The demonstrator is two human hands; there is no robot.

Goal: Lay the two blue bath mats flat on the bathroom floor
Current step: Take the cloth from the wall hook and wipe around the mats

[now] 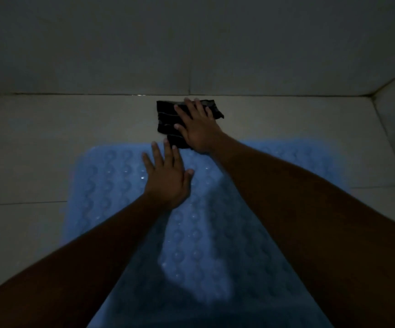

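Now, step: smoothing blue mat (pixel 111 185).
left hand (pixel 165 183): flat on mat.
right hand (pixel 197 129): flat on dark cloth (pixel 165 114), upper centre.
next: likely shift cloth.

Single head-worn wide-angle view, looking forward and down, close over tiled floor (pixel 37 150), facing wall (pixel 191 43)

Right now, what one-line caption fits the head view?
Left hand spread flat on the blue bath mat; right hand flat on a dark folded cloth at the mat's far edge.
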